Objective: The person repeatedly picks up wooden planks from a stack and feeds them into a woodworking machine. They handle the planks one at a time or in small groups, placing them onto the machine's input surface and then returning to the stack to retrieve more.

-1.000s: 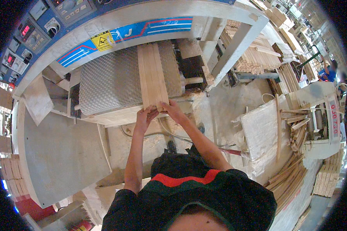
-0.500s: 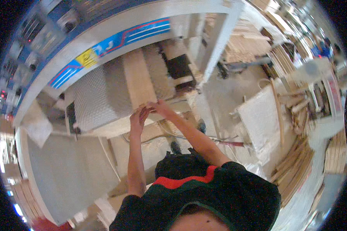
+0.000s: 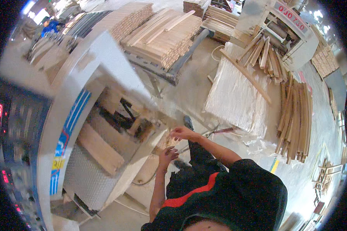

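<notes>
A wooden board [image 3: 100, 148] lies on the textured metal bed [image 3: 85, 173] of a large machine, partly under its frame. My left hand [image 3: 168, 156] is in the air just off the bed's near edge, fingers loosely bent and apart, with nothing in it. Close beside it, slightly farther off, hovers my right hand [image 3: 184, 133], also empty with its fingers loosely spread. Neither hand touches the board.
The machine's white frame [image 3: 61, 115] rises at left, beside a panel with red displays. Stacked boards [image 3: 162, 34] stand on a pallet at the back. A plastic-wrapped white stack [image 3: 235, 94] and a pile of long wood strips [image 3: 295, 119] lie to the right.
My view and body have turned right, so the machine now sits at the left. Both hands have let go of the board's near end and come away from it.
</notes>
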The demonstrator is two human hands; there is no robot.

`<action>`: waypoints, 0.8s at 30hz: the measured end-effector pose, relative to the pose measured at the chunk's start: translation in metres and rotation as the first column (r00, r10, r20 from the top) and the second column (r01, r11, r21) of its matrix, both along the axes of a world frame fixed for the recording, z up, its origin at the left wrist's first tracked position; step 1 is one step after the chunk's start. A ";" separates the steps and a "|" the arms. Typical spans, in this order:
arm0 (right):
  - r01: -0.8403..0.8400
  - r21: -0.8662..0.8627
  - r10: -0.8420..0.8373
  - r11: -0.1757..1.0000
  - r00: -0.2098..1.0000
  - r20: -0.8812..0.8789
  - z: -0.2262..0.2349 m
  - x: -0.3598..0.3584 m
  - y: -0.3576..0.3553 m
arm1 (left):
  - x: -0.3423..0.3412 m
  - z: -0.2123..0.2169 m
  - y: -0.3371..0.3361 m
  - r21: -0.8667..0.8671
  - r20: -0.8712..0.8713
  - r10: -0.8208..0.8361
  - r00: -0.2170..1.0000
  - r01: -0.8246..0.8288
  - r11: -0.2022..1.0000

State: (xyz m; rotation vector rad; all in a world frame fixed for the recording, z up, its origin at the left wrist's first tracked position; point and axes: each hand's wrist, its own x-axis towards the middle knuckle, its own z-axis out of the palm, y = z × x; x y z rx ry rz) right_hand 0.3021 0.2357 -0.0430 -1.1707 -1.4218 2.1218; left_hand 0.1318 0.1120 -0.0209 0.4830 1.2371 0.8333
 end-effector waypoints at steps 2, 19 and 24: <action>0.129 0.065 -0.133 0.989 0.990 0.052 0.002 0.027 0.047 | 0.025 0.007 0.054 0.058 -0.075 -0.085 0.994 0.090 0.994; 0.385 0.820 -0.886 0.424 0.362 0.289 0.085 0.114 0.643 | 0.030 0.089 0.662 0.211 -0.971 0.238 -0.033 0.358 0.909; 0.356 0.784 -0.847 0.508 0.370 0.381 0.066 0.108 0.746 | -0.015 0.068 0.723 -0.166 -0.977 -0.108 -0.184 0.337 0.927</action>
